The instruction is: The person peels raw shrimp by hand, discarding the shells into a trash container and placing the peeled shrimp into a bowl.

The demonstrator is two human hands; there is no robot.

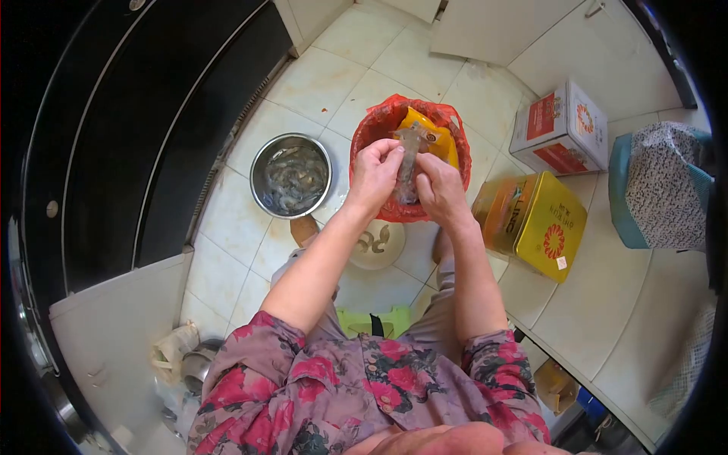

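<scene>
My left hand (375, 176) pinches one side of a grey, translucent shrimp (408, 165), and my right hand (442, 186) grips it from the other side. Both are held over a bin lined with a red plastic bag (364, 136). Inside the bin lies a yellow packet (440, 138). A steel bowl (328, 189) with several whole shrimp (292, 178) in it stands on the floor to the left. Below the bin, partly hidden by my left forearm, a pale plate (379, 262) carries several peeled shrimp (377, 241).
A green stool (398, 318) is beneath me. To the right stand a yellow tin box (550, 227), a white and red carton (565, 129) and a patterned cloth bag (663, 186). Black cabinet fronts (167, 114) line the left. A pale bag (174, 350) sits at lower left.
</scene>
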